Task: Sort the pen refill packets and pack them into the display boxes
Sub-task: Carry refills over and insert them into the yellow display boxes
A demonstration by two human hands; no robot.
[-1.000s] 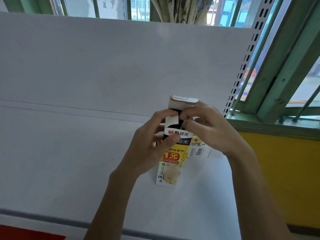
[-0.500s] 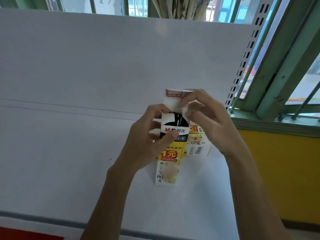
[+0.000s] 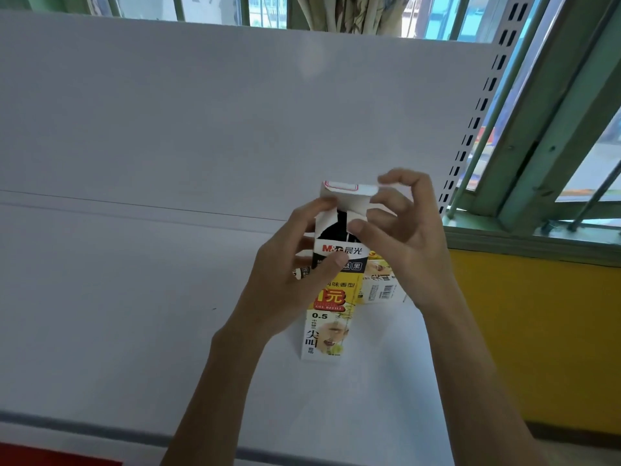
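White shop shelf (image 3: 117,314) here, with a plain white back panel (image 3: 201,112) behind it and a perforated metal upright (image 3: 477,122) at its right end. Past that there's a green window frame (image 3: 551,136), a yellow wall (image 3: 537,331) under the sill, and a bit of curtain (image 3: 363,11) hanging at the top.

The left hand (image 3: 289,280) is wrapped around the middle of a tall M&G gel refill display box (image 3: 331,317), with the thumb lying across the front over the black band. The right hand (image 3: 410,237) is up at the top of the same box. Its fingertips (image 3: 386,183) pinch the edge of the white top flap (image 3: 342,190), the one with the red outline, and the thumb sits just below the fold. The flap is lifted and the box top is open. It's dark inside, so I can't tell what's in there.

The box stands upright, yellow lower half toward the camera, with its bottom edge down at the shelf near the right end. Just behind it, partly hidden by the right hand, a second box (image 3: 379,284) of the same kind lies on its side, barcode showing.

A grey strip (image 3: 100,428) runs along the shelf's front edge, and there's something red (image 3: 50,460) in the bottom left corner.
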